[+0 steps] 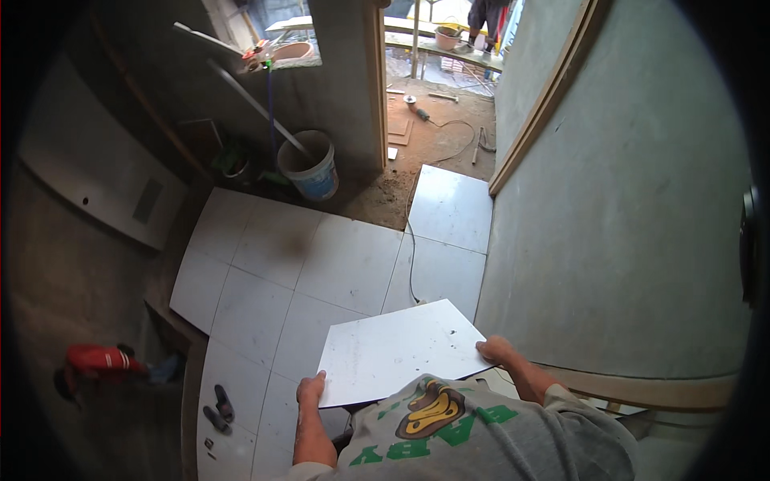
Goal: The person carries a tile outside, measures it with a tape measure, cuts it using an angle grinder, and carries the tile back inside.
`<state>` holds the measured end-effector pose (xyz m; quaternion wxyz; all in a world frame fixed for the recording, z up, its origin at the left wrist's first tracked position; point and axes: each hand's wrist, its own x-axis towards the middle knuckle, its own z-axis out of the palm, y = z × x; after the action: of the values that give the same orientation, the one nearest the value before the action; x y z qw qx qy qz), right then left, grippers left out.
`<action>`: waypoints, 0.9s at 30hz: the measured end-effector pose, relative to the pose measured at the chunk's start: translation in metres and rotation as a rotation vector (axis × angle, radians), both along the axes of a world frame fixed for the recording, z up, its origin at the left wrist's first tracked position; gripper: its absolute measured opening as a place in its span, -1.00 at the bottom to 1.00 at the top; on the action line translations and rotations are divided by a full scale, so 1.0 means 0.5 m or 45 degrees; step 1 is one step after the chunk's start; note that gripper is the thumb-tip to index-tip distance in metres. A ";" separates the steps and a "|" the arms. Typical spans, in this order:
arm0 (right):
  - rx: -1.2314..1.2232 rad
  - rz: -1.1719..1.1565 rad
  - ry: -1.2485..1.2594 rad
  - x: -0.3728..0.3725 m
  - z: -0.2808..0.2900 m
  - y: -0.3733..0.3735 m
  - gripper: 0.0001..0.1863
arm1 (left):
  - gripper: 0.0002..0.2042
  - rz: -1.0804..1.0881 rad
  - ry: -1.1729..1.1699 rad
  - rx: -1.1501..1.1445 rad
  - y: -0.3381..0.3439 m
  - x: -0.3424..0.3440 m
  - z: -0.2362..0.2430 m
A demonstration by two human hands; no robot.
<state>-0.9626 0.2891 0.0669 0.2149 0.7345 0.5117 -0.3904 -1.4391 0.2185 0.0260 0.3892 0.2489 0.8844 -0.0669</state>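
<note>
A square white tile [397, 349] with small dark specks is held level in front of my body, above the tiled floor. My left hand [311, 389] grips its left edge near the lower corner, thumb on top. My right hand [494, 349] is closed round its right corner. Below and beyond it lie large white floor tiles [349, 260], with a thin dark cable [412, 264] running across them toward the doorway.
Left: dark sandals [223, 401], a person in red [96, 358] lower down beyond the tiles' edge. Ahead: a bucket [309, 180], an angle grinder [419, 110] on rough floor [445, 140], a person's legs [481, 28] outside. Right: a grey wall [609, 200] and wooden board [650, 386].
</note>
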 end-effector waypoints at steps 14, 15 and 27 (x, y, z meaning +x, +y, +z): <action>-0.063 -0.490 -0.147 0.007 -0.045 0.485 -0.50 | -0.30 -0.700 -0.217 -0.176 0.932 -0.006 -0.080; -0.047 -0.485 -0.166 0.016 -0.028 0.530 -0.49 | -0.30 -0.800 -0.194 -0.150 1.002 0.017 -0.066; 0.103 -0.698 -0.251 0.272 0.128 1.115 -0.45 | -0.28 -0.753 -0.292 0.019 1.498 0.321 -0.111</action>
<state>-0.8267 0.8466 0.1309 0.1206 0.8878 0.2862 -0.3397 -1.2786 0.9673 -0.0295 0.4483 0.5038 0.7246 -0.1423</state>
